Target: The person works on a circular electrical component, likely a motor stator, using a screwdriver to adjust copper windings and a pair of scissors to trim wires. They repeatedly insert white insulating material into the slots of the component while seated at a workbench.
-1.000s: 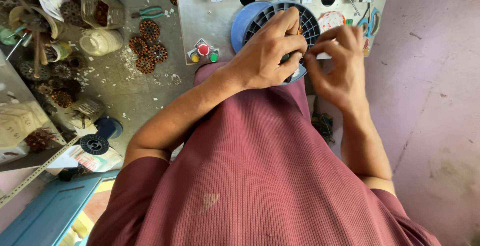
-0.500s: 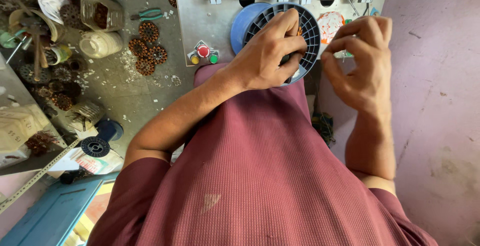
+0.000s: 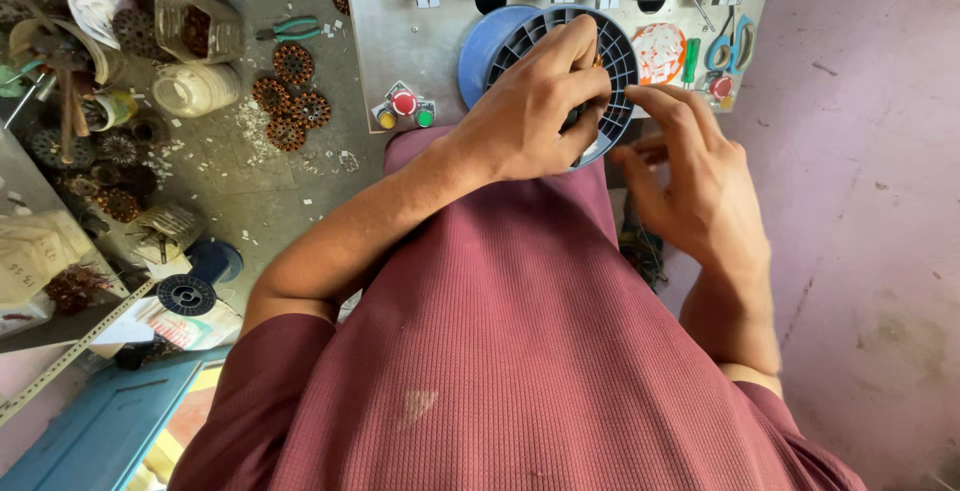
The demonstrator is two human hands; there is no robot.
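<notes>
Left hand [image 3: 530, 116] pinches the blue spool's [image 3: 500, 46] ribbed rim, top centre; right hand [image 3: 700, 176] hovers spread. Looks light, rigid plastic, so grab the rim.

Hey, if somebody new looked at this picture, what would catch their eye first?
Probably the blue spool with its black ribbed face, top centre against a metal plate, with the left hand pressed on it and the right hand just beside. Next, the rust-brown toothed discs scattered on the grey floor at left.

Flat printed packet [image 3: 185, 331] lower left; white, red.
</notes>
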